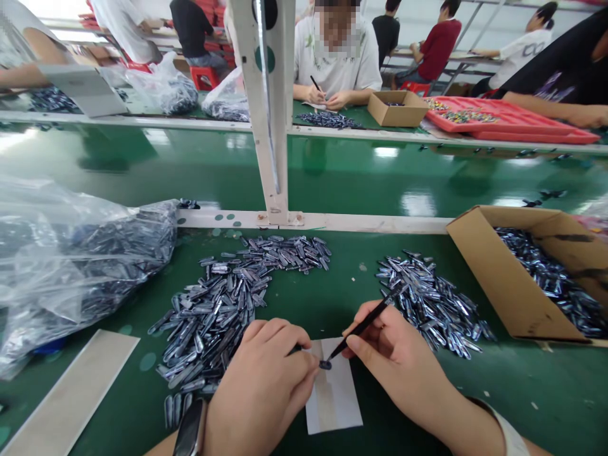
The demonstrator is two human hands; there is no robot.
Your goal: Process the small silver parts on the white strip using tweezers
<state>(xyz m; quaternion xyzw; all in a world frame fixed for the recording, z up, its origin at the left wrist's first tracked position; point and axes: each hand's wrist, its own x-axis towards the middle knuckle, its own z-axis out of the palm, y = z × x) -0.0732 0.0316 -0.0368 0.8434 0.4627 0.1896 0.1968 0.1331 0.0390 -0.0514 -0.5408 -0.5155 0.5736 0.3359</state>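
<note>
At six o'clock, our left hand (pixel 266 386) pinches a part (pixel 325 365), our right hand (pixel 403 358) a tool (pixel 365 322) aimed at it; the next touch likely needs steadiness.

Green tabletop (pixel 354 256), brown cardboard box (pixel 498 278)

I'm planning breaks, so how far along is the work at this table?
Partway, as a guess. Possibly done: the right pile and pieces in the cardboard box. In hand: one small dark piece at the left hand, under the right hand's black tool. Possibly left: the left pile and filled bag.
</note>
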